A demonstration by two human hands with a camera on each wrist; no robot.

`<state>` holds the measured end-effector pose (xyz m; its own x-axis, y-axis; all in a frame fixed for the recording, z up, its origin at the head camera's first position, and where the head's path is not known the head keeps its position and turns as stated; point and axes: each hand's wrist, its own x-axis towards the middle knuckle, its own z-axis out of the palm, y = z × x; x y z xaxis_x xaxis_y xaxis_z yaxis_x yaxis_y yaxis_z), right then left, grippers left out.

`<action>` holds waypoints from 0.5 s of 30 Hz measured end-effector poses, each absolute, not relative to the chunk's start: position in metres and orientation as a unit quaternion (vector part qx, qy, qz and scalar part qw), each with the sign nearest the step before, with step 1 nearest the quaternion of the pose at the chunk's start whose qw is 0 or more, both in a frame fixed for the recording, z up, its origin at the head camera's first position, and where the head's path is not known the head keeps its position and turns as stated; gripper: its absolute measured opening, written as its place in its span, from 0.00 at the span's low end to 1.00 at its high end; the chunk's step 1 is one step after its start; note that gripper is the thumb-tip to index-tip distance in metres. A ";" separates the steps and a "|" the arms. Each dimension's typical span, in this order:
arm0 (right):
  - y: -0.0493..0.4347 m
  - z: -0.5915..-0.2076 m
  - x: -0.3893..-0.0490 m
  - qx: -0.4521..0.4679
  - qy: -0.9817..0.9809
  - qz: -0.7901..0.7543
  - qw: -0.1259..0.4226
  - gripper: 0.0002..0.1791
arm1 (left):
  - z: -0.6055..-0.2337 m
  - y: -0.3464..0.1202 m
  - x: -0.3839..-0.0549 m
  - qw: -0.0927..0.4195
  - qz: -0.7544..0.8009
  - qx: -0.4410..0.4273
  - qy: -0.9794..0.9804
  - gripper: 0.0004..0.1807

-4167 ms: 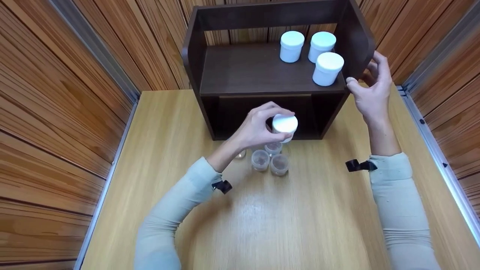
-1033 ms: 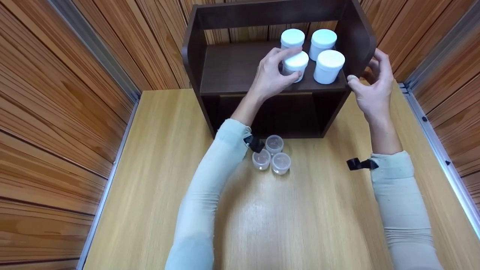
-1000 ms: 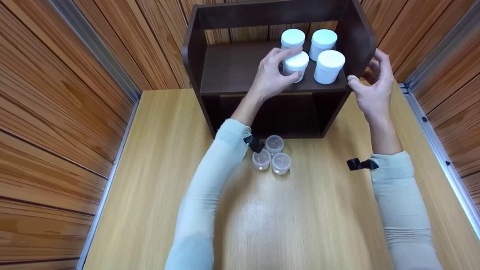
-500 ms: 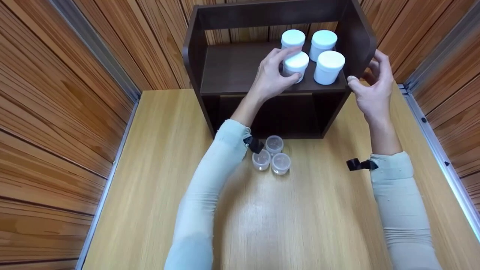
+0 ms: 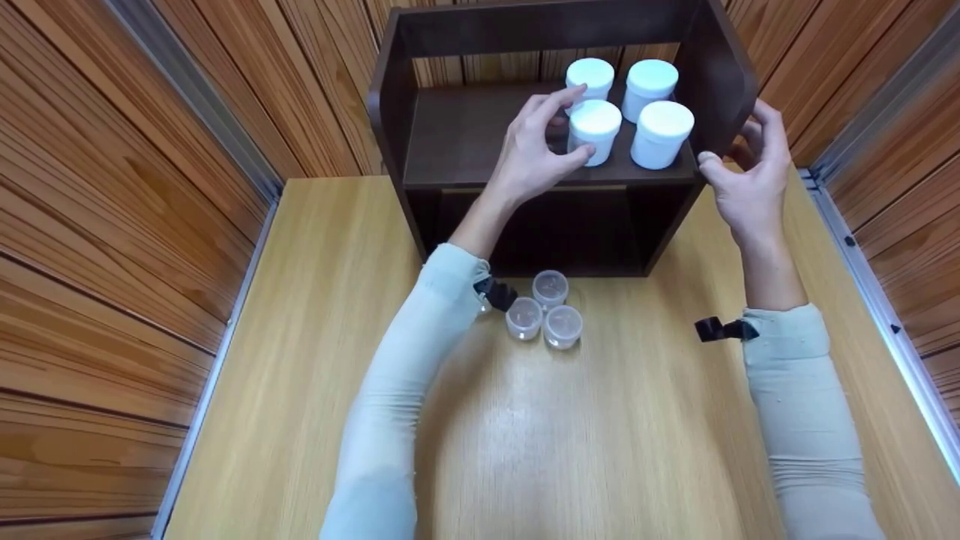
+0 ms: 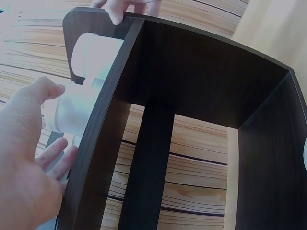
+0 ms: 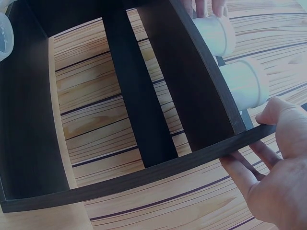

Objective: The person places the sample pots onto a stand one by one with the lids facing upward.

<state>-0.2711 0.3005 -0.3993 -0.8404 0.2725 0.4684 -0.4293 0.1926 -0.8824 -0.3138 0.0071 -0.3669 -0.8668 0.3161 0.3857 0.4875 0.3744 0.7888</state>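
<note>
A white lidded jar (image 5: 595, 135) stands upright at the front of the dark brown shelf's (image 5: 472, 139) upper board. My left hand (image 5: 525, 154) is spread beside its left side, thumb at its lower front and index finger raised off the lid. In the left wrist view, the thumb and fingers are parted around that jar (image 6: 76, 110). My right hand (image 5: 752, 180) grips the shelf's right side panel, thumb on the front edge and fingers behind; the right wrist view shows this hand (image 7: 283, 177) around the panel (image 7: 192, 163).
Three more white jars stand close by: back left (image 5: 590, 75), back right (image 5: 649, 86) and front right (image 5: 662, 135). Clear cups (image 5: 562, 328) are clustered on the wooden table (image 5: 600, 450) before the shelf, another partly hidden by my left wrist. Wood-panel walls (image 5: 112, 225) enclose the table.
My left hand carried the jar from over the table onto the upper board. Since half a second ago its fingers have parted from the jar and moved slightly left. My right hand stays put.
</note>
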 end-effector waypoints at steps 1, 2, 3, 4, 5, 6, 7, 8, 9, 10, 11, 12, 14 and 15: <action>0.301 -0.399 -0.271 0.055 -0.721 0.633 0.277 0.34 | -0.367 0.006 -0.313 0.085 -0.503 -0.243 -0.825 0.41; 0.301 -0.399 -0.271 0.055 -0.720 0.634 0.277 0.34 | -0.367 0.005 -0.312 0.084 -0.503 -0.242 -0.826 0.41; 0.301 -0.399 -0.271 0.054 -0.721 0.633 0.276 0.34 | -0.367 0.004 -0.311 0.085 -0.502 -0.241 -0.826 0.41; 0.301 -0.399 -0.271 0.054 -0.721 0.633 0.276 0.34 | -0.367 0.003 -0.310 0.085 -0.502 -0.240 -0.826 0.41; 0.301 -0.399 -0.271 0.054 -0.721 0.633 0.276 0.34 | -0.367 0.002 -0.309 0.086 -0.501 -0.239 -0.827 0.41; 0.301 -0.399 -0.271 0.054 -0.720 0.634 0.277 0.34 | -0.367 0.001 -0.307 0.088 -0.502 -0.239 -0.827 0.41; 0.300 -0.399 -0.271 0.054 -0.717 0.636 0.278 0.34 | -0.367 0.001 -0.306 0.091 -0.504 -0.237 -0.826 0.41; 0.300 -0.399 -0.271 0.054 -0.715 0.639 0.279 0.34 | -0.368 0.000 -0.305 0.096 -0.506 -0.237 -0.824 0.41; 0.300 -0.399 -0.271 0.054 -0.712 0.641 0.280 0.34 | -0.368 -0.001 -0.304 0.102 -0.507 -0.238 -0.822 0.41; 0.299 -0.399 -0.271 0.055 -0.709 0.644 0.282 0.34 | -0.369 -0.002 -0.302 0.107 -0.508 -0.239 -0.821 0.40; 0.299 -0.399 -0.271 0.056 -0.707 0.646 0.283 0.34 | -0.370 -0.003 -0.301 0.112 -0.510 -0.240 -0.818 0.40; 0.299 -0.399 -0.271 0.057 -0.705 0.647 0.284 0.34 | -0.370 -0.004 -0.299 0.117 -0.511 -0.242 -0.816 0.40; 0.298 -0.398 -0.271 0.058 -0.706 0.646 0.285 0.34 | -0.372 -0.007 -0.296 0.120 -0.512 -0.244 -0.815 0.40; 0.298 -0.398 -0.271 0.059 -0.708 0.644 0.285 0.34 | -0.373 -0.008 -0.294 0.118 -0.512 -0.245 -0.815 0.40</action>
